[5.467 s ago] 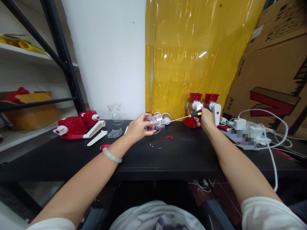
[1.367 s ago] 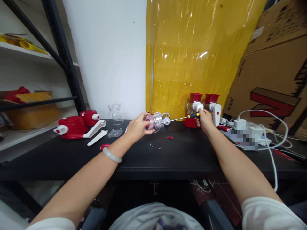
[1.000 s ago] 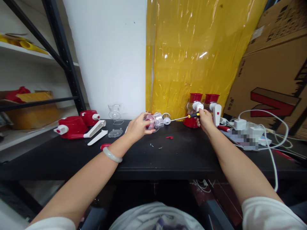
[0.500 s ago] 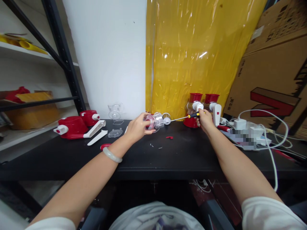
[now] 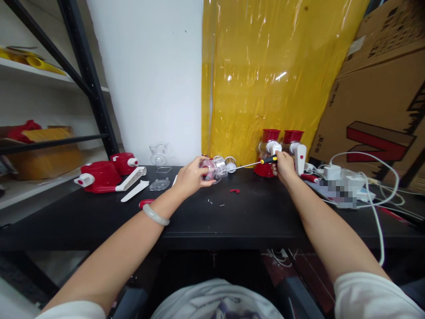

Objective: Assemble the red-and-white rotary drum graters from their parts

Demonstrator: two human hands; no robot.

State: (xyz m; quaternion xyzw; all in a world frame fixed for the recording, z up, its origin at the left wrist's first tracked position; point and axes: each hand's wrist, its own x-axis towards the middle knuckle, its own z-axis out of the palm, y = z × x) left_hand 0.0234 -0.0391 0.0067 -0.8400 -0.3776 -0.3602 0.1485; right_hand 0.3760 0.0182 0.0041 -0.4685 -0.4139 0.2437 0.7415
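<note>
My left hand (image 5: pixel 194 175) is closed around a clear plastic housing (image 5: pixel 219 168), which lies on its side above the black table. In my right hand (image 5: pixel 283 165) is a screwdriver (image 5: pixel 269 159) with a black and yellow handle. Its long shaft points left and its tip reaches the open right end of the clear housing; the exact contact there cannot be made out. Below the shaft, a small red plastic piece (image 5: pixel 234 191) lies on the table. Several tiny screws or pins (image 5: pixel 222 205) are scattered left of it.
Red housings (image 5: pixel 101 176), a white handle (image 5: pixel 133 178) and clear parts (image 5: pixel 160 184) lie on the table's left. Two red-and-clear devices (image 5: pixel 271 135) stand behind my right hand. White chargers and cables (image 5: pixel 332 170) crowd the right side, before a big cardboard box (image 5: pixel 372 110).
Hardly anything differs. The clear housing and the screwdriver have shifted very slightly; both hands keep their grip.
</note>
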